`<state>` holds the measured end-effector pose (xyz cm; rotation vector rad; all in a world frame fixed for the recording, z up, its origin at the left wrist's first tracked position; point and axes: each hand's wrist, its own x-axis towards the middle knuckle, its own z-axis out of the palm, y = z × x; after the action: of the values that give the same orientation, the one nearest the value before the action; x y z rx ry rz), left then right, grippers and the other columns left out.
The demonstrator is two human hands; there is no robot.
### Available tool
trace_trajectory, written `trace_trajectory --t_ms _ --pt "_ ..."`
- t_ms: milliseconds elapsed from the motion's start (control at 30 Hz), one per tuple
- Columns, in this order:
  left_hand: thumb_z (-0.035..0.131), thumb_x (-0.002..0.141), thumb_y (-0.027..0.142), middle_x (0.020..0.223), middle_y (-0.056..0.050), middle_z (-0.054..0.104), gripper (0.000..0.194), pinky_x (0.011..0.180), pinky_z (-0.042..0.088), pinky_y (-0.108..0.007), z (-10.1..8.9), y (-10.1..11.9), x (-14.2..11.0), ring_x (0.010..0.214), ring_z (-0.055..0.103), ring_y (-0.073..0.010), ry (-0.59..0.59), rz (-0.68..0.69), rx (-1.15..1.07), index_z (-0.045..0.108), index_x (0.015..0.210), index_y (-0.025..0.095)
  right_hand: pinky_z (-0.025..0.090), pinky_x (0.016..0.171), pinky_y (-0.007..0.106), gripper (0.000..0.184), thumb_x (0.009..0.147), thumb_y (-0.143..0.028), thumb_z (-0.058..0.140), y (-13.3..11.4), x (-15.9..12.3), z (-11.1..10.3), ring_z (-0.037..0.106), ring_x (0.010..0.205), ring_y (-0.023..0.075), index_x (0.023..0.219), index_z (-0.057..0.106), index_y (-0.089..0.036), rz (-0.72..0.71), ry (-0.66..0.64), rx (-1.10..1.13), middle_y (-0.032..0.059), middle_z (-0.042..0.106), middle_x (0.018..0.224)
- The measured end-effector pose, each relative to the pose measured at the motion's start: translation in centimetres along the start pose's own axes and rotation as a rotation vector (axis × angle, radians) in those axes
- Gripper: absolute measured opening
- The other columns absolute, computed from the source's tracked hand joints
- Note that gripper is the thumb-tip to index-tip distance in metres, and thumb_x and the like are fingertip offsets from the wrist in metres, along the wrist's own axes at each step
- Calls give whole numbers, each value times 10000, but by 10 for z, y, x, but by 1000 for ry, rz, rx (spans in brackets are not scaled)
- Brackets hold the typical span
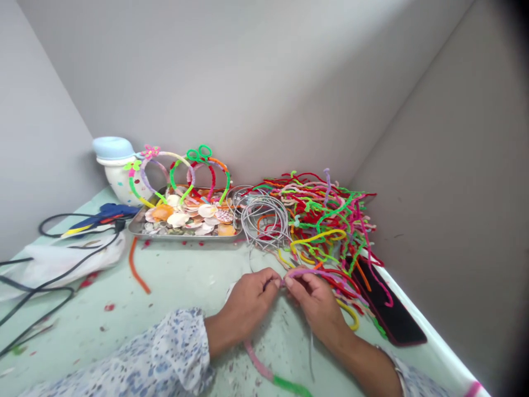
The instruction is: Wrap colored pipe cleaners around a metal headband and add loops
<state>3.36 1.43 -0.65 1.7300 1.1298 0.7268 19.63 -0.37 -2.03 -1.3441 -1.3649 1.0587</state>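
Note:
My left hand is closed, thumb against fingers, pinching a wire wrapped in fuzzy pipe cleaner. From under that hand, a pink and green wrapped length curves down toward the front. Close by, my right hand pinches a purple pipe cleaner, which trails off to the right over the fingers. Purple also shows in the small gap between the two hands. Below the right hand hangs a bare grey wire. How the pieces join is hidden by my fingers.
Behind my hands lie a coil of grey wire and a heap of coloured pipe cleaners. A metal tray holds shells and finished headbands. At left are a blue glue gun and black cables; a phone lies right.

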Motion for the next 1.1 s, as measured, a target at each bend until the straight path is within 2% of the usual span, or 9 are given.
trace_trajectory --t_ms 367,700,933,1100 --pt "397 865 285 730 1 630 265 674 398 -232 0 1 1 696 545 -157 -6 -3 14 640 827 184 407 556 243 255 836 -423 577 -1 1 0 490 609 147 830 608 -170 7 -34 35 1 553 672" --pt "400 858 304 666 12 570 258 638 382 -223 1 2 3 655 504 -149 -38 -10 3 605 761 180 399 527 234 259 828 -427 577 -4 1 1 495 587 142 827 621 -171 50 -37 60 -7 555 654" --pt "400 849 285 656 15 548 244 629 367 -228 0 1 3 653 495 -147 -33 -21 6 596 750 178 452 612 250 201 837 -370 590 -3 0 2 557 682 164 829 643 -177 -55 -11 26 31 624 769" --pt "397 859 306 643 21 522 262 609 350 -230 2 -3 1 639 469 -142 -15 -22 -25 598 757 174 472 729 282 165 861 -325 565 -7 -2 1 579 794 188 819 639 -184 -170 -38 -60 43 616 826"
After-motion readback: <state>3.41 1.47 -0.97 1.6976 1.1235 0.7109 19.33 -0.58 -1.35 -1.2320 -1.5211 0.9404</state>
